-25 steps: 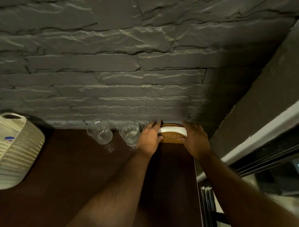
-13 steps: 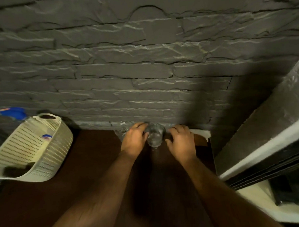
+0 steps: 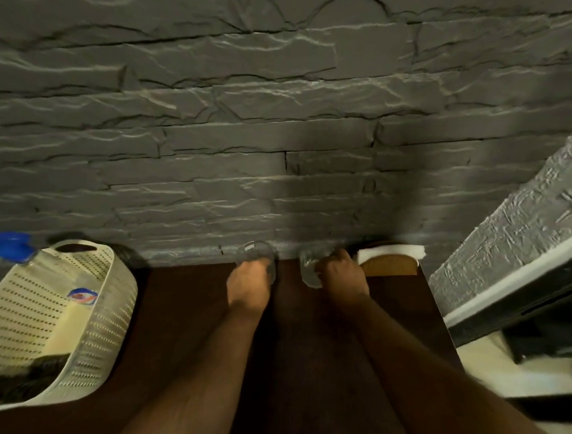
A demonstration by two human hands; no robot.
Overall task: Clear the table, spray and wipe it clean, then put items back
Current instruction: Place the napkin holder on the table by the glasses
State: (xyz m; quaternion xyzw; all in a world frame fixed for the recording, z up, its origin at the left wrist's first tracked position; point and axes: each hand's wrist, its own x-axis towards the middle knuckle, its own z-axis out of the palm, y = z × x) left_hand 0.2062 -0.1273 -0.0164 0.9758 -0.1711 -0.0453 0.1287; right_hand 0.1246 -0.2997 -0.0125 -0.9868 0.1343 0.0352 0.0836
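Two clear drinking glasses stand at the back edge of the dark brown table [image 3: 191,319], against the stone wall. My left hand [image 3: 248,285] grips the left glass [image 3: 255,251], its fingers wrapped round the near side. My right hand [image 3: 341,276] holds the right glass [image 3: 308,268], fingers curled over its rim. Just right of it, in the table's back corner, sits a woven brown holder [image 3: 390,266] with white napkins [image 3: 391,253] on top.
A cream perforated basket [image 3: 96,323] stands on the table's left side with a labelled item and a dark object inside. A blue spray-bottle top [image 3: 9,245] shows behind it. A grey textured ledge [image 3: 515,239] runs along the right.
Both hands left the napkin holder and moved left to the glasses. Each hand now has one glass. The view has shifted left, showing more of the basket.
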